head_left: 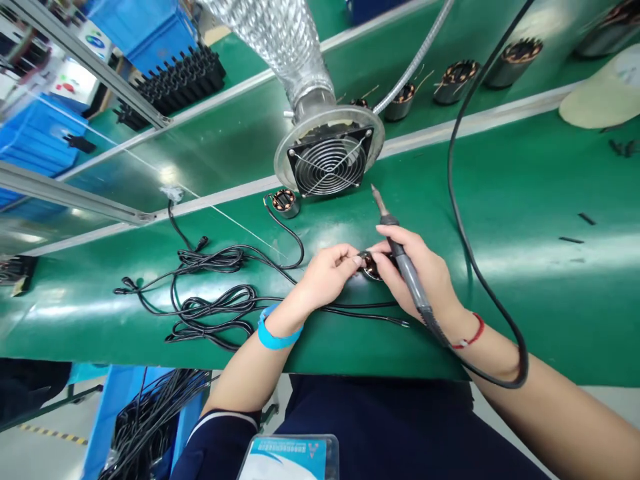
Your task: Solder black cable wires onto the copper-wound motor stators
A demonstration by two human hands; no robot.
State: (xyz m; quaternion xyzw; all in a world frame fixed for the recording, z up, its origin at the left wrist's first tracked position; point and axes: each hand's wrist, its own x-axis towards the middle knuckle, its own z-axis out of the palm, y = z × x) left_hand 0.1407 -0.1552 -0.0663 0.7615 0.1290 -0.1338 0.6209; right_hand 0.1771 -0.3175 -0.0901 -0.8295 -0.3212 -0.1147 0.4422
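My left hand [327, 275] pinches the left side of a small round motor stator [370, 267] with copper windings, low over the green bench. My right hand [420, 273] grips a soldering iron [407, 267], its bare tip pointing up and away from the stator. The thumb and fingertips of that same hand also touch the stator's right side, and together the hands cover much of it. Just below them, a black cable [370, 317] ends in stripped wires. A second stator [286, 203] with a cable attached stands beyond my left hand.
A fume extractor fan [330, 163] on a foil duct [280, 40] hangs just beyond my hands. Coiled black cables [215, 313] lie to the left. More stators [455, 83] line the back shelf. The iron's cord [457, 193] loops on the right. A blue bin [100, 427] holds cables below.
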